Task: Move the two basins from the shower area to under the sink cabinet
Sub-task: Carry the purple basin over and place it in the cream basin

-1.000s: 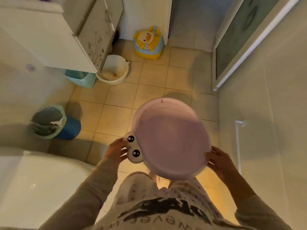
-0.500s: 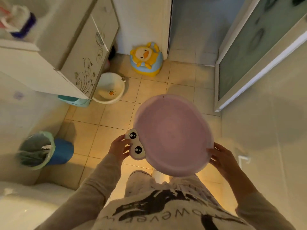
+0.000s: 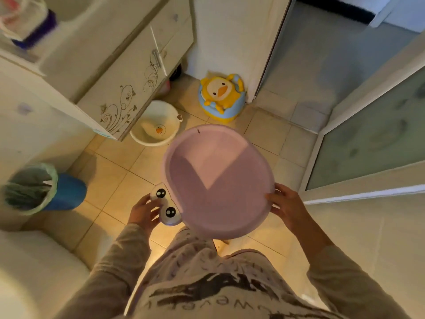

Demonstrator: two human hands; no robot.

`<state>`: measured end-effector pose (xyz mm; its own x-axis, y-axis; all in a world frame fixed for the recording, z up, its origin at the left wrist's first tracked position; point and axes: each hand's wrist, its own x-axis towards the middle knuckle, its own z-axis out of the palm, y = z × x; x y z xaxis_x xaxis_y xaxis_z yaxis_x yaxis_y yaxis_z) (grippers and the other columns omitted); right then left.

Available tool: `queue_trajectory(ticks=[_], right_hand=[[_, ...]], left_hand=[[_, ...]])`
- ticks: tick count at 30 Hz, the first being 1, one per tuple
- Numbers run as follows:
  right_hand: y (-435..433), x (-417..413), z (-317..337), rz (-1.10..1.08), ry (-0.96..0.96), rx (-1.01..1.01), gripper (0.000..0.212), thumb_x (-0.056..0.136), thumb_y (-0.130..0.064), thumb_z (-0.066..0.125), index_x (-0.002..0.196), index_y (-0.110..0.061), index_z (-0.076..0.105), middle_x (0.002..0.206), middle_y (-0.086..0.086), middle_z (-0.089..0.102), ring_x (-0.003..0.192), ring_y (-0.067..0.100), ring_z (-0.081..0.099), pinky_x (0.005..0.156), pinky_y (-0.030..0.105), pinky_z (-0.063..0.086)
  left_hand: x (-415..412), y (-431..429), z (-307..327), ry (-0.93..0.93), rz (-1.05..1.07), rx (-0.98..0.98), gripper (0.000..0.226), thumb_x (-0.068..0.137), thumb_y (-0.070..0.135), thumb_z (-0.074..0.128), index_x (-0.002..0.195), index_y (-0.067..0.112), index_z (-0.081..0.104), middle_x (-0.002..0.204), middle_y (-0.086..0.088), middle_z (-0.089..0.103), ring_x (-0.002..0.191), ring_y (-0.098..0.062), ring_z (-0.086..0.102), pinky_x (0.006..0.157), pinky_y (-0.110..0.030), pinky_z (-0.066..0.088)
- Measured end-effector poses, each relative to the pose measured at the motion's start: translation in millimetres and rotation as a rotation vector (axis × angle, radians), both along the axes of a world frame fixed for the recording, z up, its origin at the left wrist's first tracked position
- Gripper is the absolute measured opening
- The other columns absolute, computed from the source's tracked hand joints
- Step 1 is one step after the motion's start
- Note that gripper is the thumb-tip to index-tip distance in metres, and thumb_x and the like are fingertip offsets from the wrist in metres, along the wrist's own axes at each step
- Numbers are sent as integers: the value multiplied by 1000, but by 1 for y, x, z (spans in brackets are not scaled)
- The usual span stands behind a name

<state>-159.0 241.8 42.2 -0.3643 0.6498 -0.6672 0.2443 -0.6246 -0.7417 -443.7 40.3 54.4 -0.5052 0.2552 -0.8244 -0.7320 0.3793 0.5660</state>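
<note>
The sink cabinet has drawn nearer; both hands' fingers grip the round pink plastic basin, cabinet ahead-left, left hand nearer.

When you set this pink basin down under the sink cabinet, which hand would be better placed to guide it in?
Probably the left hand: it grips the pink basin at its eyed handle, on the side facing the sink cabinet and white basin. The right hand holds the far rim.
</note>
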Motion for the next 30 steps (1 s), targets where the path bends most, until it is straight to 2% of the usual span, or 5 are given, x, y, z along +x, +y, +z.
queue_trajectory(ticks=[9,14,21,27,30], right_hand=[[114,-69,-14,15,-105,-53,30,76,-5,68,98,-26,69,86,-5,77,91,24,69,59,29,57],[184,-121,3,13,-122,-35,32,78,-2,64,104,-20,65,101,6,71,94,27,66,57,29,57],[247,-180,15,14,-109,-66,34,82,3,60,114,-8,59,101,10,66,89,28,62,62,32,55],[294,-237,6,213,-158,-108,29,81,2,61,108,-10,61,98,9,67,88,27,64,56,29,57],[318,-278,-2,355,-179,-115,32,82,2,60,111,-11,59,101,9,67,90,27,63,61,32,57]], left_hand=[[-61,105,-19,-40,82,-5,41,86,-2,53,125,10,52,84,-7,62,73,-22,58,60,-34,48],[-109,173,-13,-46,92,18,39,86,-2,53,122,12,54,81,-6,62,70,-22,58,58,-34,48],[-161,229,8,16,81,62,42,85,-2,54,127,7,53,82,-7,63,69,-22,59,59,-32,49],[-171,234,5,-14,328,31,43,86,-4,52,128,5,52,81,-7,61,69,-21,57,61,-33,49],[-163,229,3,-35,498,3,44,86,-4,52,129,5,52,82,-7,61,71,-22,57,61,-33,49]])
